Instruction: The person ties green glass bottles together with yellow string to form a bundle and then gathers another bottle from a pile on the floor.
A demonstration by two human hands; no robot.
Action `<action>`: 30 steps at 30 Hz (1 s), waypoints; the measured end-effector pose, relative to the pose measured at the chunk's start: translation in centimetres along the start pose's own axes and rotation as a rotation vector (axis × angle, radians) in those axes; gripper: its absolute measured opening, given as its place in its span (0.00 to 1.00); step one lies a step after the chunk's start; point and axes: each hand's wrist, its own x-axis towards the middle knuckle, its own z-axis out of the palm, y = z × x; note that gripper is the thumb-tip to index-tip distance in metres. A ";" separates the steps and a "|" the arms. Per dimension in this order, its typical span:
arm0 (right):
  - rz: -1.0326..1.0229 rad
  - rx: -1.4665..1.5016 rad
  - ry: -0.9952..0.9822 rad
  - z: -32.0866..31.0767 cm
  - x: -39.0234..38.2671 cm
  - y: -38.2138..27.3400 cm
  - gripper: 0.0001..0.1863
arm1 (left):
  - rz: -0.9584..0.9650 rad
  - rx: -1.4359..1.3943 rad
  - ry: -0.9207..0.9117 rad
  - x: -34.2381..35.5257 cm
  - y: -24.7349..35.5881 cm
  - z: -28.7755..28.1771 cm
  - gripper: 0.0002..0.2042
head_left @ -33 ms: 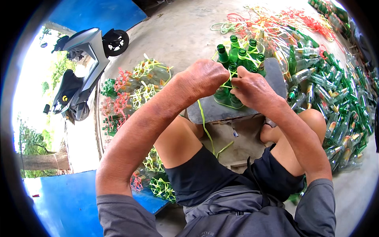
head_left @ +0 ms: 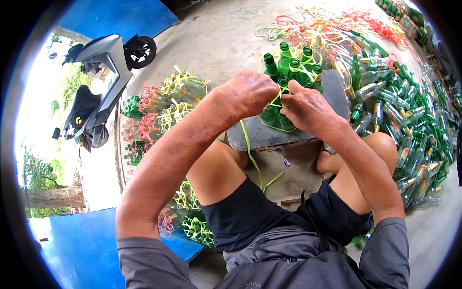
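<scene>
Tall green glass bottles [head_left: 294, 70]: a bunch, stood up on the flat dark-grey slab [head_left: 252, 137], just past the hands, a bit R of the person's middle.
Long way of bottles: up & down, necks on top.
Bare L hand [head_left: 254, 94]: curled like a fist at the bunch's near L side; can't tell what's in it b/c fingertips are hidden.
Bare R hand [head_left: 310, 103]: fingers bent at the bunch's near side, thumb by L fist; grip hidden too, can't tell.
Nearer hand: R looks a bit nearer the bunch's middle.
Thin flat lime-green strap [head_left: 247, 142]: comes out under L wrist, hangs over slab edge; a lime bit also shows b/w hands.
Far R: big messy pile of green & clear glass bottles [head_left: 399, 106], w/ tangled red & yellow straps [head_left: 337, 24] past it.
L side: strapped bottle bunches [head_left: 175, 115], nr grey & black scooter [head_left: 124, 74].
</scene>
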 end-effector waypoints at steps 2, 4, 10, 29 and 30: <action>-0.007 0.006 0.001 0.1 0.0 0.1 0.08 | -0.010 0.010 -0.025 0.5 0.1 -0.4 0.04; -0.018 0.018 0.000 0.3 0.0 0.2 0.08 | 0.020 0.025 -0.008 1.0 -0.1 -0.5 0.04; -0.064 0.011 0.041 1.0 0.1 0.5 0.06 | 0.013 -0.013 -0.002 3.0 -1.1 -0.2 0.04; -0.008 0.022 -0.050 -0.3 0.1 -0.1 0.08 | -0.231 -0.518 0.222 2.0 -5.0 7.0 0.08; 0.003 0.024 -0.055 -0.3 0.1 -0.1 0.09 | -0.279 -0.552 0.256 1.7 -4.6 7.3 0.08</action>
